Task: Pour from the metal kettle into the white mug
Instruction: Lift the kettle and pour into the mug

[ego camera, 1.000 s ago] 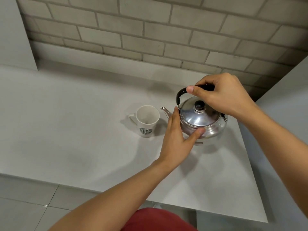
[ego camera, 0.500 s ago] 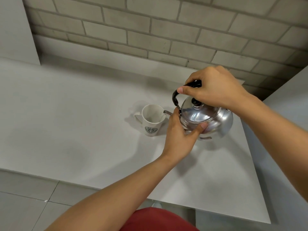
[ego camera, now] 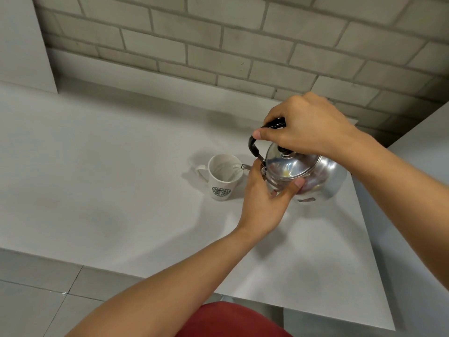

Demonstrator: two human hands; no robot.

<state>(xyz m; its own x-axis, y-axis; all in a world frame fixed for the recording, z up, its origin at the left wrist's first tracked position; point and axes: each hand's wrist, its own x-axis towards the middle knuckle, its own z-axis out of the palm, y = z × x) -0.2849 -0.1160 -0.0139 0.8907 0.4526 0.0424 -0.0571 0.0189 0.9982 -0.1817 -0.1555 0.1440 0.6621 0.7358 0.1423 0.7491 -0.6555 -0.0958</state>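
Note:
The shiny metal kettle (ego camera: 313, 173) is lifted off the white table (ego camera: 97, 166) and tilted left, its thin spout over the mouth of the white mug (ego camera: 222, 180). The mug stands upright on the table, a green logo on its side and its handle pointing left. My right hand (ego camera: 306, 125) grips the kettle's black top handle from above. My left hand (ego camera: 264, 198) holds the kettle's front side, thumb pressed under the lid rim. A thin stream seems to run from the spout into the mug.
A grey brick wall (ego camera: 243, 45) rises behind the table. A white panel (ego camera: 21, 40) stands at the back left and another white surface (ego camera: 422, 190) borders the right. The table's front edge runs above a tiled floor (ego camera: 36, 293). Red clothing (ego camera: 233, 322) shows at the bottom.
The kettle has been lifted from the table and tipped further left, bringing its spout over the mug. Both hands have kept their hold on it.

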